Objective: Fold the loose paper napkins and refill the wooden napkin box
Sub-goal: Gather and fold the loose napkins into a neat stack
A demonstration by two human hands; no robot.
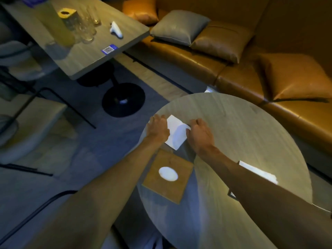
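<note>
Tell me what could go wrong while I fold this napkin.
The napkin between your left hand and right hand lies near the rim of the table, so it could slip off. Your right forearm crosses the napkin stack and might drag it. The wooden box sits close to the edge.

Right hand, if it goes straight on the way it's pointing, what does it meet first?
The napkin, whose edge the right hand is holding. Just past the napkin's far corner it would probably meet the left hand, though depth is unclear.
</note>
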